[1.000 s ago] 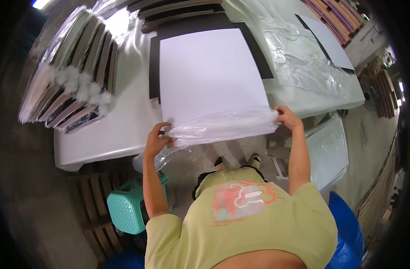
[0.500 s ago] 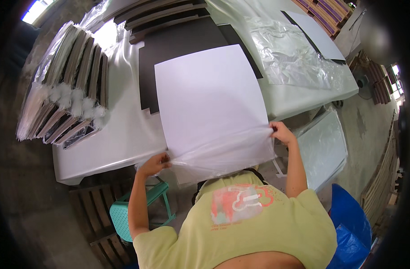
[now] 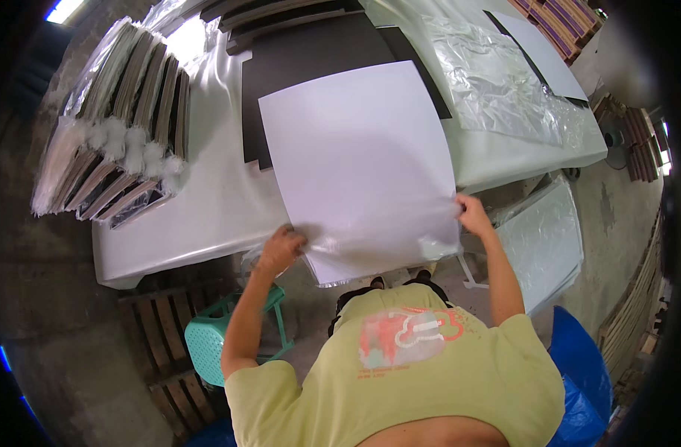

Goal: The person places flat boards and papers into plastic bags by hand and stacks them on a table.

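Note:
A large white board [image 3: 359,141] lies across dark grey boards [image 3: 318,63], its near end jutting past the table's front edge. A clear plastic bag [image 3: 389,249] covers that near end. On the left side, my left hand [image 3: 282,246] is closed on the bag's edge, its fingers slightly blurred. My right hand [image 3: 473,214] pinches the bag at the board's right edge, thumb and fingers together. How far the film reaches under the board is hidden.
Plastic-wrapped stacks of boards [image 3: 124,119] stand at the table's left. Flat plastic bags [image 3: 489,89] lie at the right, beside another white sheet [image 3: 538,52]. A green stool [image 3: 210,339] is below left; wrapped white sheets [image 3: 541,238] and a blue plastic cover [image 3: 578,380] are at right.
The bag's edge has moved farther up the board, and its folds have flattened. My left hand has moved up and right; my right hand has shifted slightly up and right.

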Available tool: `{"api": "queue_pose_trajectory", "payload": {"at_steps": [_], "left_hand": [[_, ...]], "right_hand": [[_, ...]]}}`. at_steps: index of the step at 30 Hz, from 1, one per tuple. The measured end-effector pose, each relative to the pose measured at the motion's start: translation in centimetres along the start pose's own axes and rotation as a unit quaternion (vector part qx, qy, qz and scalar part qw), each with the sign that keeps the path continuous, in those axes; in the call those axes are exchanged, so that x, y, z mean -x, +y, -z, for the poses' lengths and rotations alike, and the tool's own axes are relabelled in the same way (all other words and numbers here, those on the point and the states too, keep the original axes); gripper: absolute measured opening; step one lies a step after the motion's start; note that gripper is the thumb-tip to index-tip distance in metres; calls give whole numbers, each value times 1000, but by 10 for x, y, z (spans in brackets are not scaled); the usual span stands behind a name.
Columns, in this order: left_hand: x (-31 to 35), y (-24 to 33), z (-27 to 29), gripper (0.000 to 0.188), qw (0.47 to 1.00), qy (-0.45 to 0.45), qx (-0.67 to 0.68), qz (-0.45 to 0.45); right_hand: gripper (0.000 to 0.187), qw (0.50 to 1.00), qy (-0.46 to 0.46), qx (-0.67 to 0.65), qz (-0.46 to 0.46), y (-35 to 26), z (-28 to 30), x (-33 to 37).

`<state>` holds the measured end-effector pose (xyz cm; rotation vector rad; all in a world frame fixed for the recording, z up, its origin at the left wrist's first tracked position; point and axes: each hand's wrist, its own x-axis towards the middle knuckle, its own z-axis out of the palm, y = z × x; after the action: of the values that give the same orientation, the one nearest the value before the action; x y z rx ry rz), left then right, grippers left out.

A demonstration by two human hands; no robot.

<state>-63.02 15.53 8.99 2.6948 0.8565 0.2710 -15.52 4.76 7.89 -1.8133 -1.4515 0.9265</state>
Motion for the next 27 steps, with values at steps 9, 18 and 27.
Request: {"api": "queue_pose_trajectory", "payload": {"at_steps": [9, 18, 27], "left_hand": [[36, 16, -29, 32, 940, -277, -88, 181], [5, -2, 7, 24, 957, -159, -110, 218], [-22, 26, -15, 12, 927, -225, -172, 247]], "right_hand": [[20, 981, -71, 156, 92, 45, -11, 19], [17, 959, -47, 239, 144, 23, 9, 0], [18, 989, 73, 124, 26, 33, -4, 12]]}}
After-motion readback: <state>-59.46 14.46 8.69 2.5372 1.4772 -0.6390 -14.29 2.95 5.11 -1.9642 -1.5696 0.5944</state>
